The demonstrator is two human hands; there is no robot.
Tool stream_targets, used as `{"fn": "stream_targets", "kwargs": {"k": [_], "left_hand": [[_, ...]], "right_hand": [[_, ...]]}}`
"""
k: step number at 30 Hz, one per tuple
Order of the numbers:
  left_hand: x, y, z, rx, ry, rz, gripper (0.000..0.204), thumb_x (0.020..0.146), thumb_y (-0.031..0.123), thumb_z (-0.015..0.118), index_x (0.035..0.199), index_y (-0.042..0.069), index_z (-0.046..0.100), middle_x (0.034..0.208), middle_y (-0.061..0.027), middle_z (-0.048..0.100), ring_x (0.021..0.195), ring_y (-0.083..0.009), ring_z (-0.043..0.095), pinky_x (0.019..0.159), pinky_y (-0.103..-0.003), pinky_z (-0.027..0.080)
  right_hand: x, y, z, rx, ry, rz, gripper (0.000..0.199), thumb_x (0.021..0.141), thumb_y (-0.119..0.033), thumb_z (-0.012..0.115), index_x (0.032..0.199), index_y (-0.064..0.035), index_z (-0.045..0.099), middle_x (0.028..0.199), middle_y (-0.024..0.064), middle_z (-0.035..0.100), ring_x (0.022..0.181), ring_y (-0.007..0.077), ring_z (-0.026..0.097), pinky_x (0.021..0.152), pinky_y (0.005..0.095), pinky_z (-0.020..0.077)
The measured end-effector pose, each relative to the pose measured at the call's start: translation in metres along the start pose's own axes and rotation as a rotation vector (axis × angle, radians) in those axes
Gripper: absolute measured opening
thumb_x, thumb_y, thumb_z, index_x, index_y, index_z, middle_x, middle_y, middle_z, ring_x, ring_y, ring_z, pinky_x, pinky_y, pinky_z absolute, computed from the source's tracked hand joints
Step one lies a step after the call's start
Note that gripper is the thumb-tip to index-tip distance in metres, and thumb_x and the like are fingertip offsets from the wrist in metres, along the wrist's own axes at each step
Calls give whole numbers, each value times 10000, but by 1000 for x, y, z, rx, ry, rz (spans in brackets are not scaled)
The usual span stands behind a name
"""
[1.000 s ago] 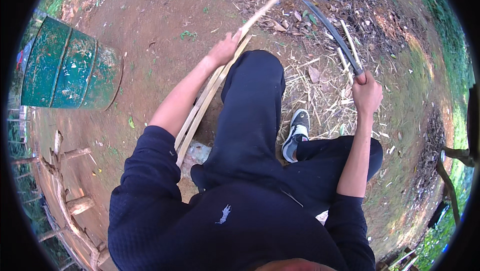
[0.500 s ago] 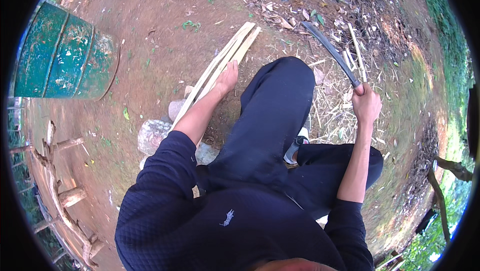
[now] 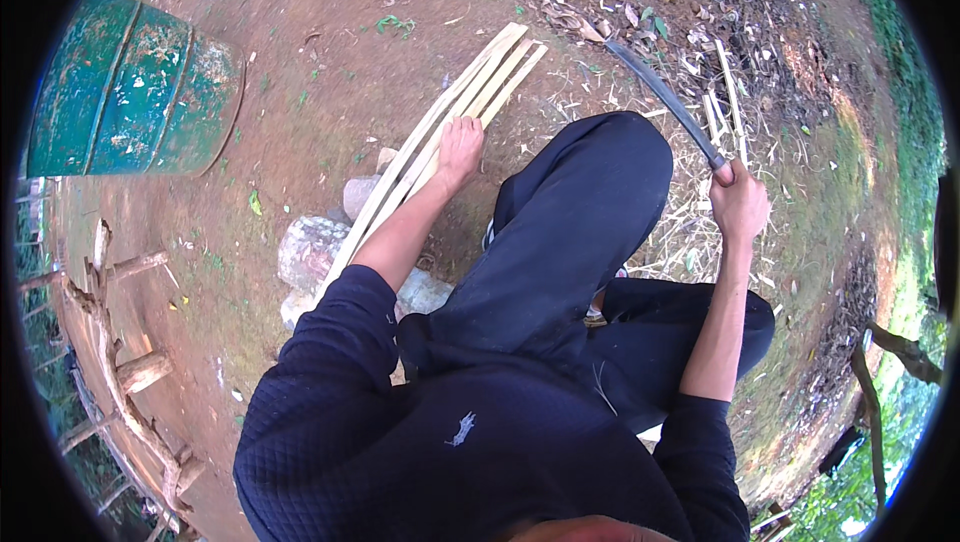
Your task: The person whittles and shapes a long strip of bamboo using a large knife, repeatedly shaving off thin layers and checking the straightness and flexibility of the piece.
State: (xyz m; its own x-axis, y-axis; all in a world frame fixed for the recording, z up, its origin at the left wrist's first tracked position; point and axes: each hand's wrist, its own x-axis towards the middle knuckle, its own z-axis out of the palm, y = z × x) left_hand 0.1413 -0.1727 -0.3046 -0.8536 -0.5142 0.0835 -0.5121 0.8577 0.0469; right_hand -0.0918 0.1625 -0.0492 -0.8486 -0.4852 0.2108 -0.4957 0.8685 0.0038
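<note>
Several long, pale split-wood strips [image 3: 440,129] slant up from beside my left forearm, their far ends spread slightly apart. My left hand [image 3: 461,152] is closed round them near the middle, and my forearm hides part of their lower lengths. In my right hand [image 3: 741,204] is a machete [image 3: 660,92], gripped by its handle. Its dark, curved blade points up and to the left, away from the strips. Just right of the blade, a few loose pale sticks [image 3: 731,92] lie on the ground.
Stones [image 3: 312,250] sit under the strips by my left arm. A rusty green drum [image 3: 135,87] stands at the far left, above a rough branch fence [image 3: 125,372]. Shavings [image 3: 680,227] and dry leaves litter the soil on the right. My bent knee [image 3: 625,157] rises between my hands.
The strips have fanned wider at their far ends, and my left hand has shifted slightly. My raised knee has leaned right. The machete stays in my right hand, almost unmoved.
</note>
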Motion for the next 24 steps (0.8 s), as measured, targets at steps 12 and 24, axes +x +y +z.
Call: {"fn": "stream_targets", "kwargs": {"k": [12,24], "left_hand": [[-13,-7,-10,-4,85,6,319,849,254,679,1088,66,582,1068,-129,562,1031,-269,543,901,-440,400],[-43,-13,-41,8,-142,-314,733,815,268,687,1469,67,425,1561,-223,309,1445,-415,294,1170,-605,196]], "right_hand": [[-4,2,-1,23,68,-15,197,850,-258,651,755,-87,627,659,188,663,630,406,662,595,510,511],[-9,-35,-15,180,47,-51,222,860,-268,638,740,-81,622,622,173,642,577,381,636,564,472,477]]}}
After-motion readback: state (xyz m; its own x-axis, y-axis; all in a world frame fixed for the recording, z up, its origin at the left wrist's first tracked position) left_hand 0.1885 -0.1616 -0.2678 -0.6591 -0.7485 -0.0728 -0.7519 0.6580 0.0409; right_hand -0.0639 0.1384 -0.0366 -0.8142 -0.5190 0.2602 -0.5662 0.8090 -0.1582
